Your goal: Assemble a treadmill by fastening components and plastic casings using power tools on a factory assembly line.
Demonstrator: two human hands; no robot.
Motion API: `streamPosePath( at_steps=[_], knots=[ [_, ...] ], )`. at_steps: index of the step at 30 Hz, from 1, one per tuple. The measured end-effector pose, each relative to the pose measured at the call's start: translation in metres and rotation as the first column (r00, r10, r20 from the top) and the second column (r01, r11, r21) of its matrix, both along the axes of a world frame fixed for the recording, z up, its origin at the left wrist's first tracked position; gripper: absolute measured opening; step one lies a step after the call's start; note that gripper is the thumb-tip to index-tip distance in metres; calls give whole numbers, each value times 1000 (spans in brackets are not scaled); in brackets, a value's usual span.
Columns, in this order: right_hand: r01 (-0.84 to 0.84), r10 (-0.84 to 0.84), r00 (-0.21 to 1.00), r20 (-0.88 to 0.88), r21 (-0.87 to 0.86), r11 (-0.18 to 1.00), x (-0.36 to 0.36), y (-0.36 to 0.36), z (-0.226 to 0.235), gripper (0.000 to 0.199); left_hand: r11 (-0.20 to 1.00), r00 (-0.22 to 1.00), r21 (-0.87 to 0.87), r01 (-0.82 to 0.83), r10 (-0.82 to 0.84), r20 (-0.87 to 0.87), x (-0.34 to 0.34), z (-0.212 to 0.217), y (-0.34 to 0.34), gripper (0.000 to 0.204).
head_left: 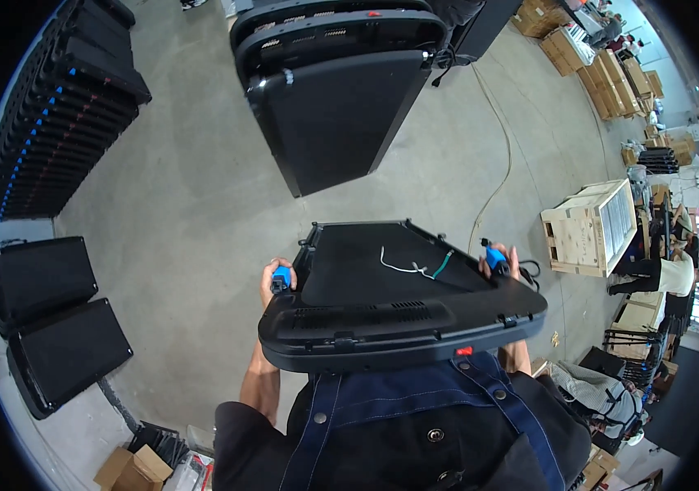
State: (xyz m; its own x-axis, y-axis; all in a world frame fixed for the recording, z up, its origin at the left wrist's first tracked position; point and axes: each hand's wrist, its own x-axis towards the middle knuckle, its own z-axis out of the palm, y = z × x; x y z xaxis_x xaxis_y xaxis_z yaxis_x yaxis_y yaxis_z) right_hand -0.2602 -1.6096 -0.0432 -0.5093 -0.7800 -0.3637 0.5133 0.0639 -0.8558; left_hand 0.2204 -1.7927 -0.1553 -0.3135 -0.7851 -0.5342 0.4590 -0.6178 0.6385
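I hold a large flat black panel with a moulded plastic end [399, 319] level in front of my chest, above the concrete floor. My left hand [274, 282] grips its left edge at a blue part [281, 276]. My right hand [503, 263] grips its right edge at another blue part [494, 259]. Loose white and green wires [417, 266] lie on the panel's top face. The fingers under the panel are hidden.
More black panels [341, 106] lie stacked on the floor ahead. A long row of them [55, 114] stands at the left, and two more [55, 327] lie nearer. A wooden crate [591, 229], cardboard boxes [611, 74] and a person [669, 274] are at the right.
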Motion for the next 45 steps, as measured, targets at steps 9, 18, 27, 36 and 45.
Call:
streamPosePath(
  at_steps=[9, 18, 27, 36, 45],
  knots=[
    [-289, 280, 956, 90, 107, 951, -146, -250, -86, 51, 986, 989, -82, -143, 145, 17, -91, -31, -148, 34],
    [-167, 161, 986, 48, 192, 967, -148, -423, -115, 69, 884, 962, -389, -259, 202, -183, -26, -99, -260, 49],
    [-35, 259, 931, -256, 646, 762, -108, -163, -190, 46, 967, 781, -222, -129, 237, 578, -85, -82, -321, 50],
    [263, -721, 693, -23, 939, 223, 250, 253, -191, 40, 38, -163, 381, 924, -862, 481, -153, -208, -125, 55],
    [393, -883, 470, 18, 891, 228, 538, 319, -207, 37, -396, -485, 293, 870, -796, 363, -195, -136, 125, 37]
  ],
)
